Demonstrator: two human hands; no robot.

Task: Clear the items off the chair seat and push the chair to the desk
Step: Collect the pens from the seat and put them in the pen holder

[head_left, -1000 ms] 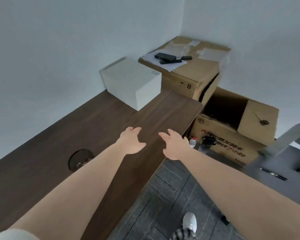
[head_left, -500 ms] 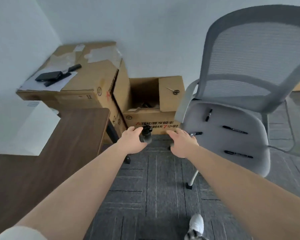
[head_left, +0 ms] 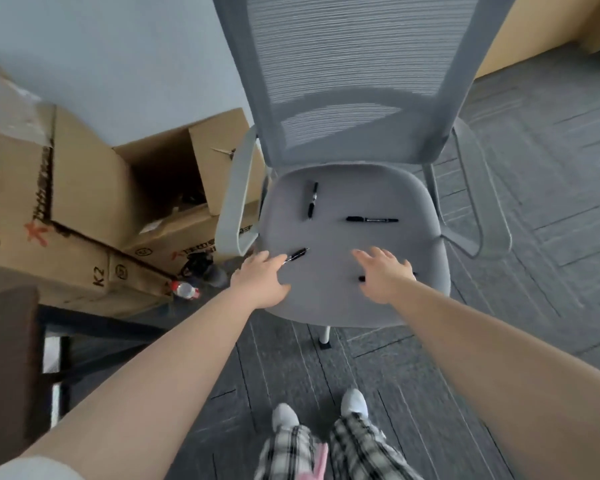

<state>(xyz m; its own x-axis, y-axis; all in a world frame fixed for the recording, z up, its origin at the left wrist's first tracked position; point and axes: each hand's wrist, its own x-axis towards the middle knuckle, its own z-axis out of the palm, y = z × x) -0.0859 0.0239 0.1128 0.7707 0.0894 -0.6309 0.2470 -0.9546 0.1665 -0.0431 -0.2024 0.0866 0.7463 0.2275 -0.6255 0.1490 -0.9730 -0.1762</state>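
A grey mesh-backed office chair [head_left: 347, 81] faces me, its grey seat [head_left: 347, 199] right in front. Several black pens lie on the seat: one upright pen [head_left: 312, 199] at the back left, one crosswise pen [head_left: 372, 220] at the middle right, one short pen [head_left: 297, 255] near the front left, and a fourth pen [head_left: 362, 278] mostly hidden under my right hand. My left hand [head_left: 260, 282] hovers open over the seat's front left, fingertips at the short pen. My right hand [head_left: 383, 273] is open over the front right. The dark wooden desk [head_left: 4, 358] shows at the left edge.
Cardboard boxes [head_left: 84, 202] stand stacked at the left against the wall, one open box [head_left: 174, 181] beside the chair's left armrest [head_left: 236, 199]. A small bottle [head_left: 185, 289] lies on the grey carpet. My feet [head_left: 319, 410] are just below the seat.
My view has swung right from the desk to the chair, which is now centred and closer. Both hands have come over the front of the seat, still holding nothing.
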